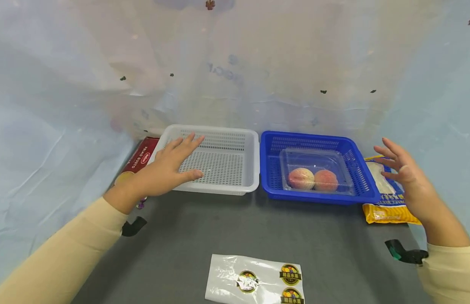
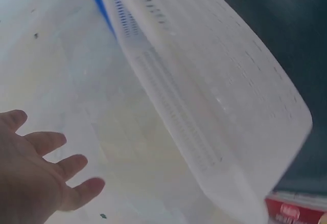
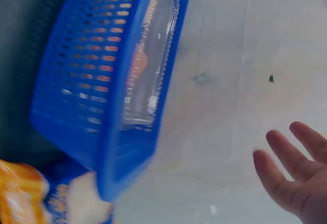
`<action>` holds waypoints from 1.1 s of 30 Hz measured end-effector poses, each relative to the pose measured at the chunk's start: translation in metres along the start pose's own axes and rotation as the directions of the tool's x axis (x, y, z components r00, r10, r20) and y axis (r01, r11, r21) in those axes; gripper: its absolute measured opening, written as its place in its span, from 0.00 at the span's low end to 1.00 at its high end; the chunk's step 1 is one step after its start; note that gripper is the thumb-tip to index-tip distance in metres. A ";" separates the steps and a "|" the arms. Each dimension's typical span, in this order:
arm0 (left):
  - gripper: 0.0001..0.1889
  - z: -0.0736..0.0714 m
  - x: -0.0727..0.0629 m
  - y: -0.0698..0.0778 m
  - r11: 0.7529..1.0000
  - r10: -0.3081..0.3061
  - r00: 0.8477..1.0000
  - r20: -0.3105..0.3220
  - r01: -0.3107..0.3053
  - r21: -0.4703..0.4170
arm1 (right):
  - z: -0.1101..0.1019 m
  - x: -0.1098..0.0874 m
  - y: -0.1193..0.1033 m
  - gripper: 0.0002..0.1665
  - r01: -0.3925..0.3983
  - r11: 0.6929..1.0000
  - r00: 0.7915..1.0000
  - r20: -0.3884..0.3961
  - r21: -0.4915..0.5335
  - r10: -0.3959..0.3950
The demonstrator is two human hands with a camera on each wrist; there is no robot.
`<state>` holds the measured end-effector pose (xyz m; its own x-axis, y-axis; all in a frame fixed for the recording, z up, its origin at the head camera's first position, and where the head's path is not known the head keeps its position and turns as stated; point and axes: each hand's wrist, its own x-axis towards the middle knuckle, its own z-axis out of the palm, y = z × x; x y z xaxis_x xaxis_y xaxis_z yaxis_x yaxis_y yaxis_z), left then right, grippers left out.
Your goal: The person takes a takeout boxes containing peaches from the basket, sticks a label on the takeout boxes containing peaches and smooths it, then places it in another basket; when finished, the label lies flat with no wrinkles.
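Observation:
My left hand is spread over the left side of a white plastic basket, holding nothing. On the right, my right hand is raised with fingers apart, also holding nothing, in front of a blue and yellow bag. Between the hands stands a blue basket, side by side with the white one. Inside it lies a clear plastic box with two peaches showing through its lid. The right wrist view shows the fingers well apart from the blue basket's rim.
A sheet of round fruit stickers lies at the near edge of the dark table. A red box and a small purple-wrapped item are left of the white basket. Black tape pieces mark both sides.

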<state>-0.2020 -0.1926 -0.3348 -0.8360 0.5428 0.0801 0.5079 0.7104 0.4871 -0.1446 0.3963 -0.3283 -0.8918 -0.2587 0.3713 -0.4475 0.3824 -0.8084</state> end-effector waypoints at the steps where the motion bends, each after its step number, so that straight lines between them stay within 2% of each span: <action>1: 0.49 0.001 0.001 -0.001 0.999 0.019 1.000 -0.015 -0.020 -0.049 | -0.001 -0.004 0.005 0.37 0.005 0.996 1.000 -0.008 0.087 -0.004; 4: 0.48 0.007 0.004 -0.004 0.975 0.086 0.994 -0.062 -0.097 -0.198 | -0.005 -0.017 0.025 0.42 0.037 0.947 0.999 -0.036 0.319 -0.027; 6: 0.49 0.013 0.009 -0.006 0.949 0.123 0.988 -0.090 -0.144 -0.280 | -0.002 -0.026 0.038 0.43 0.063 0.913 0.996 -0.077 0.404 -0.035; 8: 0.50 0.020 0.013 -0.006 0.923 0.131 0.985 -0.111 -0.162 -0.348 | 0.003 -0.038 0.051 0.44 0.092 0.868 0.992 -0.120 0.488 -0.037; 10: 0.51 0.027 0.018 -0.005 0.897 0.130 0.984 -0.120 -0.168 -0.408 | 0.012 -0.052 0.060 0.44 0.124 0.809 0.984 -0.175 0.574 -0.027; 11: 0.52 0.030 0.021 -0.003 0.883 0.129 0.984 -0.121 -0.170 -0.437 | 0.017 -0.059 0.065 0.44 0.147 0.762 0.981 -0.194 0.630 -0.028; 12: 0.52 0.033 0.024 -0.001 0.871 0.123 0.985 -0.120 -0.166 -0.463 | 0.023 -0.066 0.070 0.44 0.171 0.684 0.977 -0.213 0.709 -0.024; 14: 0.53 0.039 0.030 0.004 0.837 0.124 0.986 -0.115 -0.166 -0.522 | 0.035 -0.078 0.079 0.45 0.229 0.467 0.967 -0.254 0.854 -0.011; 16: 0.55 0.045 0.037 0.010 0.807 0.121 0.986 -0.112 -0.163 -0.567 | 0.047 -0.087 0.086 0.46 0.267 0.241 0.956 -0.287 0.933 0.054; 17: 0.57 0.048 0.040 0.013 0.794 0.116 0.987 -0.110 -0.158 -0.586 | 0.053 -0.091 0.089 0.46 0.283 0.153 0.949 -0.299 0.947 0.099; 18: 0.58 0.051 0.043 0.016 0.785 0.108 0.988 -0.107 -0.151 -0.601 | 0.058 -0.094 0.092 0.46 0.298 0.091 0.940 -0.309 0.950 0.146; 19: 0.59 0.054 0.047 0.019 0.771 0.106 0.988 -0.108 -0.150 -0.619 | 0.064 -0.096 0.094 0.46 0.314 0.059 0.929 -0.320 0.948 0.187; 20: 0.60 0.058 0.051 0.022 0.761 0.100 0.989 -0.108 -0.146 -0.632 | 0.069 -0.098 0.096 0.45 0.322 0.052 0.918 -0.325 0.945 0.228; 22: 0.60 0.065 0.058 0.027 0.740 0.086 0.991 -0.099 -0.130 -0.659 | 0.079 -0.100 0.098 0.43 0.328 0.080 0.888 -0.336 0.941 0.313; 23: 0.60 0.069 0.061 0.030 0.726 0.084 0.992 -0.093 -0.125 -0.676 | 0.083 -0.100 0.099 0.41 0.330 0.110 0.869 -0.347 0.938 0.353; 24: 0.60 0.073 0.064 0.032 0.710 0.083 0.992 -0.091 -0.123 -0.693 | 0.087 -0.099 0.099 0.40 0.336 0.120 0.851 -0.356 0.934 0.385; 25: 0.60 0.076 0.067 0.035 0.691 0.087 0.992 -0.089 -0.124 -0.712 | 0.090 -0.099 0.100 0.39 0.343 0.112 0.837 -0.357 0.933 0.415; 27: 0.61 0.083 0.073 0.040 0.662 0.092 0.993 -0.080 -0.121 -0.740 | 0.094 -0.098 0.100 0.38 0.336 0.115 0.797 -0.347 0.935 0.494; 29: 0.60 0.088 0.079 0.044 0.612 0.097 0.993 -0.068 -0.114 -0.783 | 0.096 -0.098 0.101 0.38 0.349 0.059 0.770 -0.322 0.935 0.551; 31: 0.60 0.093 0.085 0.049 0.541 0.105 0.993 -0.055 -0.103 -0.835 | 0.097 -0.096 0.102 0.38 0.360 -0.003 0.750 -0.288 0.933 0.596; 33: 0.59 0.098 0.091 0.053 0.464 0.106 0.994 -0.037 -0.082 -0.882 | 0.098 -0.094 0.104 0.37 0.379 -0.051 0.730 -0.265 0.924 0.630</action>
<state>-0.2310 -0.0616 -0.3873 -0.7843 0.5985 0.1634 0.1215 -0.1101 0.9865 -0.1009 0.3735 -0.4915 -0.9506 0.2874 -0.1176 -0.2536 -0.9370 -0.2404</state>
